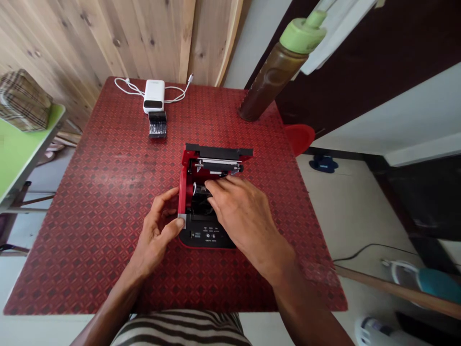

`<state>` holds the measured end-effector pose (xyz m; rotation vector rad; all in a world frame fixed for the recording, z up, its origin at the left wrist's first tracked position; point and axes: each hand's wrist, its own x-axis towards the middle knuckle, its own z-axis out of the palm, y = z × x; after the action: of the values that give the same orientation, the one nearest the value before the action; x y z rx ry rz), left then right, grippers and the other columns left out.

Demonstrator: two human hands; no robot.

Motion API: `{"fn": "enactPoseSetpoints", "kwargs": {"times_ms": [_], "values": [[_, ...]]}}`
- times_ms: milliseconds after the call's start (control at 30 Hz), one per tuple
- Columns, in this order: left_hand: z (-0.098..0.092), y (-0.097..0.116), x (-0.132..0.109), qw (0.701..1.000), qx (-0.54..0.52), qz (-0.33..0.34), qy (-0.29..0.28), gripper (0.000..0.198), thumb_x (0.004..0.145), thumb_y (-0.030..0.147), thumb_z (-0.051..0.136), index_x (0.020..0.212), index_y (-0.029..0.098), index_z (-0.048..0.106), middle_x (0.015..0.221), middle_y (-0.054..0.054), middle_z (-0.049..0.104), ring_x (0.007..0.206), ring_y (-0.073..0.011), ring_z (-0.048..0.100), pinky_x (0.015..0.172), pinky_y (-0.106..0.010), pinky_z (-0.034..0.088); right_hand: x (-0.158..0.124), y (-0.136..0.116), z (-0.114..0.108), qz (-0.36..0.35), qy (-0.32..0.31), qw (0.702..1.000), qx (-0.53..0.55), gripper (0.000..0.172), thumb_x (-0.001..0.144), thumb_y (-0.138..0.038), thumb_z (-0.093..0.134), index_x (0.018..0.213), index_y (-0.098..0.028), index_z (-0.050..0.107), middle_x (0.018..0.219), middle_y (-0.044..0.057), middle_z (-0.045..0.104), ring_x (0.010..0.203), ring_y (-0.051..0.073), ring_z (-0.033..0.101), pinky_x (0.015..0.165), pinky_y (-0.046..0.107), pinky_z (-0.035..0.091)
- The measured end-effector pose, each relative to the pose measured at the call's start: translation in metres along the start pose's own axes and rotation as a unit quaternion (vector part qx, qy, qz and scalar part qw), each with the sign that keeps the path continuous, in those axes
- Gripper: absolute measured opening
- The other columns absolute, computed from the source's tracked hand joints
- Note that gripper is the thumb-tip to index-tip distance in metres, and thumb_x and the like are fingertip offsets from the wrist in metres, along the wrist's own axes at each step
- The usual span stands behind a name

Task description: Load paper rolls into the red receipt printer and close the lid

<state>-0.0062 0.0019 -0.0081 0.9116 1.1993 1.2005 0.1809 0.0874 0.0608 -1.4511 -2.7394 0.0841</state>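
A red and black label printer [209, 230] sits on the table with its lid [219, 153] raised. My left hand [156, 230] grips the printer's left side, its thumb on the grey front corner and its fingers along the outer wall. My right hand [243, 206] reaches down into the open compartment. Its bent fingers are on a dark roll [200, 189] with a white ring at its left end, and the hand covers the roll's right part. Under the lid a roller and a metal bar [218, 162] show.
At the back of the red patterned table [108, 192] lie a white power bank [154, 91] with a cable and a loose black film roll [157, 126]. A tall brown bottle with a green lid [273, 72] stands at the back right. A green table [21, 144] bears a plaid bag [25, 98].
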Motion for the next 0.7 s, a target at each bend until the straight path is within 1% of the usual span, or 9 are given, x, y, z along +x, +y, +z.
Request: {"fn": "enactPoseSetpoints", "kwargs": {"times_ms": [67, 133, 267, 333, 400, 467, 567, 633, 700], "values": [[0.000, 0.000, 0.000, 1.000, -0.001, 0.002, 0.001, 0.065, 0.099, 0.056, 0.082, 0.155, 0.028, 0.065, 0.154, -0.011, 0.074, 0.137, -0.0361, 0.073, 0.116, -0.054, 0.060, 0.008, 0.001, 0.002, -0.010, -0.023, 1.000, -0.008, 0.016, 0.107, -0.005, 0.069, 0.108, -0.017, 0.080, 0.107, 0.011, 0.088, 0.108, 0.030, 0.079, 0.093, 0.043, 0.052], [0.000, 0.000, -0.001, 1.000, -0.001, 0.001, 0.000, 0.065, 0.099, 0.056, 0.082, 0.155, 0.028, 0.065, 0.154, -0.011, 0.075, 0.138, -0.0361, 0.073, 0.116, -0.054, 0.060, 0.017, 0.002, 0.004, -0.015, -0.044, 0.999, -0.018, 0.019, 0.108, -0.006, 0.066, 0.104, -0.016, 0.081, 0.105, 0.013, 0.088, 0.109, 0.031, 0.079, 0.096, 0.044, 0.051], [0.001, 0.001, -0.001, 1.000, 0.000, -0.003, -0.001, 0.064, 0.100, 0.056, 0.082, 0.155, 0.028, 0.065, 0.155, -0.012, 0.073, 0.138, -0.0361, 0.072, 0.120, -0.056, 0.058, 0.029, -0.002, 0.007, -0.001, -0.059, 0.998, -0.029, 0.024, 0.108, -0.005, 0.062, 0.101, -0.015, 0.083, 0.099, 0.015, 0.088, 0.106, 0.033, 0.079, 0.095, 0.045, 0.050], [0.001, 0.002, -0.001, 1.000, 0.000, -0.004, -0.001, 0.065, 0.099, 0.056, 0.082, 0.155, 0.028, 0.065, 0.156, -0.012, 0.073, 0.137, -0.0365, 0.072, 0.119, -0.057, 0.059, 0.031, -0.003, 0.008, 0.012, -0.074, 0.997, -0.023, 0.025, 0.108, -0.005, 0.062, 0.102, -0.015, 0.084, 0.101, 0.016, 0.088, 0.110, 0.034, 0.080, 0.098, 0.047, 0.052], [0.001, 0.002, -0.001, 1.000, 0.001, -0.006, 0.000, 0.066, 0.099, 0.057, 0.082, 0.156, 0.028, 0.065, 0.156, -0.013, 0.073, 0.137, -0.0369, 0.073, 0.117, -0.057, 0.060, 0.029, -0.003, 0.007, 0.017, -0.077, 0.997, -0.005, 0.023, 0.109, -0.006, 0.062, 0.107, -0.014, 0.084, 0.109, 0.017, 0.088, 0.118, 0.036, 0.080, 0.105, 0.050, 0.054], [0.000, 0.002, -0.001, 1.000, 0.002, -0.008, -0.001, 0.066, 0.099, 0.057, 0.082, 0.156, 0.028, 0.065, 0.155, -0.013, 0.073, 0.136, -0.0371, 0.073, 0.116, -0.056, 0.060, 0.022, 0.000, 0.007, 0.004, -0.055, 0.998, 0.031, 0.023, 0.108, -0.004, 0.063, 0.113, -0.013, 0.083, 0.120, 0.017, 0.087, 0.125, 0.037, 0.078, 0.110, 0.053, 0.055], [-0.001, 0.001, -0.001, 1.000, 0.003, -0.009, -0.002, 0.065, 0.099, 0.057, 0.082, 0.155, 0.028, 0.065, 0.155, -0.013, 0.073, 0.135, -0.0367, 0.073, 0.115, -0.055, 0.060, 0.005, 0.010, 0.004, -0.025, 0.016, 0.993, 0.117, 0.030, 0.107, 0.000, 0.062, 0.123, -0.015, 0.081, 0.131, 0.014, 0.085, 0.124, 0.032, 0.079, 0.110, 0.050, 0.060], [-0.001, 0.000, -0.001, 1.000, 0.005, -0.007, -0.003, 0.064, 0.100, 0.057, 0.081, 0.154, 0.028, 0.066, 0.155, -0.012, 0.073, 0.137, -0.0365, 0.073, 0.115, -0.054, 0.059, -0.009, 0.019, 0.001, -0.044, 0.058, 0.982, 0.176, 0.034, 0.107, 0.003, 0.062, 0.126, -0.018, 0.081, 0.130, 0.011, 0.085, 0.118, 0.027, 0.080, 0.106, 0.045, 0.064], [-0.001, 0.000, -0.001, 1.000, 0.007, -0.002, -0.003, 0.063, 0.100, 0.057, 0.081, 0.154, 0.028, 0.066, 0.155, -0.012, 0.074, 0.137, -0.0363, 0.072, 0.117, -0.054, 0.058, -0.020, 0.027, -0.002, -0.070, 0.069, 0.970, 0.222, 0.037, 0.106, 0.003, 0.063, 0.128, -0.020, 0.081, 0.127, 0.008, 0.086, 0.116, 0.024, 0.080, 0.104, 0.041, 0.066]]}}
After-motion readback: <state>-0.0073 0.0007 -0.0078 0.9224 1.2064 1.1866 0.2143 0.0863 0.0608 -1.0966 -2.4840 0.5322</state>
